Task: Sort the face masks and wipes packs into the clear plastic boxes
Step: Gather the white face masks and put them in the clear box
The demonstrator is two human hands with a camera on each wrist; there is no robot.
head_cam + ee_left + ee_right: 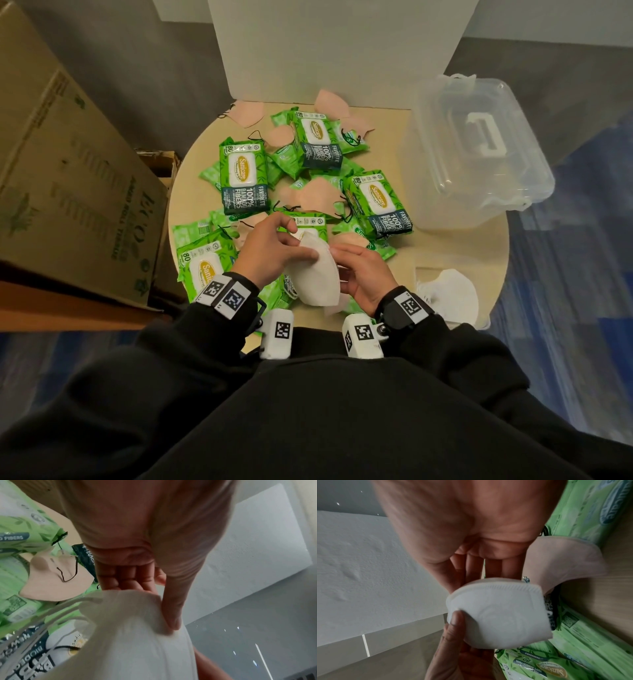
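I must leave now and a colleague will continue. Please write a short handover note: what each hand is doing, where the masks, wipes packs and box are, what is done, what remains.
Left hand: pinches the white mask at its upper edge.
Right hand: holds the same mask from the other side, above the near table edge.
Clear plastic box: far right on the round table, lid closed, looks empty.
White masks are piled on the near right.
Green wipes packs and pink masks lie mixed in the middle.
Done: nothing boxed yet.
Left: open the box, sort everything.
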